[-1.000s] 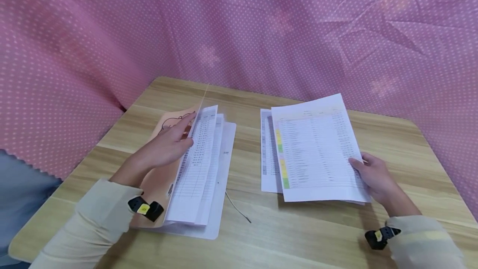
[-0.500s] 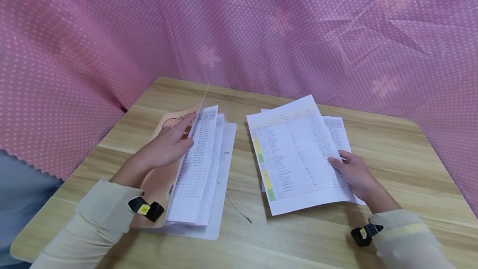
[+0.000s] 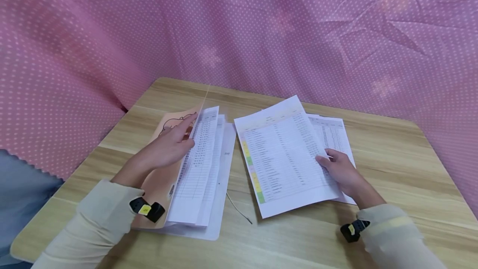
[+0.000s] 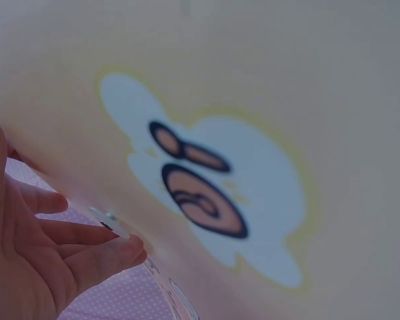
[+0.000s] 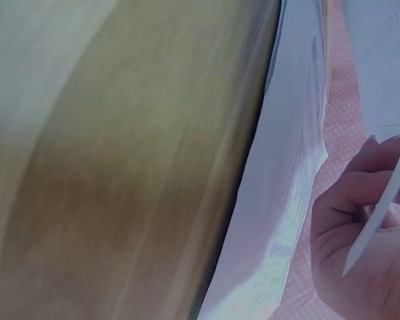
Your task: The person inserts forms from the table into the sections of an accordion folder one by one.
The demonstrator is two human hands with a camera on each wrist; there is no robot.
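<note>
Plainly, head view, hidden: the printed rows on every page are too small to read; the right palm is covered by the loose sheet (image 3: 284,157).
Head view, left hand: the left hand (image 3: 168,146) rests with fingers straight, pointing toward 1 o'clock, on the raised orange folder cover (image 3: 158,177), holding it up off the filed pages (image 3: 198,165); it grips nothing.
Head view, right hand: the right hand (image 3: 341,171) pinches the loose sheet at its 3 o'clock edge, thumb on top, with the sheet tilted and its top corner toward 11 o'clock.
Head view, places: the loose sheet lies at the middle of the table (image 3: 392,165), just beside the folder and partly over a second stack of pages (image 3: 334,136) at 3 o'clock of it.
Left wrist view: the folder cover fills the picture with a blurred cartoon print; only the fingers (image 4: 87,260) show at 8 o'clock, straight against the cover's edge.
Right wrist view: motion blur smears the wood; the thumb and fingers (image 5: 360,220) at 4 o'clock are closed on a sheet's edge.
</note>
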